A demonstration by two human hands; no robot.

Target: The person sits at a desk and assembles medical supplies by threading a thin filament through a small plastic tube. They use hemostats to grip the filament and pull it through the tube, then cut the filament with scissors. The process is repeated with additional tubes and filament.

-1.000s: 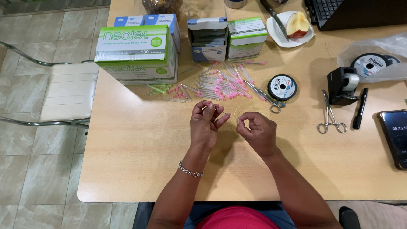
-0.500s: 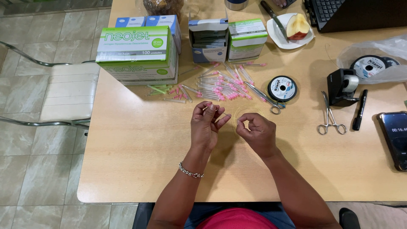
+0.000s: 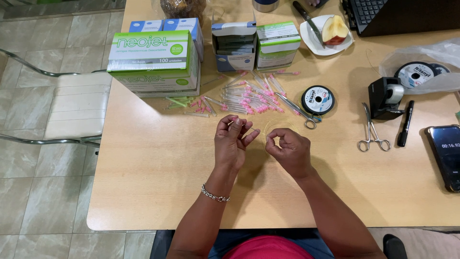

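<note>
Both hands pinch a fine clear nylon thread [image 3: 256,129] above the bench [image 3: 143,192] — left hand [image 3: 232,144] and right hand [image 3: 287,149] fingers closed on it. Nearly invisible, the thread could slip free or tangle in the capped needles [image 3: 244,96] — a judgement.

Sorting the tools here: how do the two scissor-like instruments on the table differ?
The left forceps lie slanted beside the black spool, tips among the pink-capped needles. The right forceps lie almost straight up and down between the tape dispenser and black pen, touching no needles. Both are silvery metal with ring handles, untouched by either hand.
</note>
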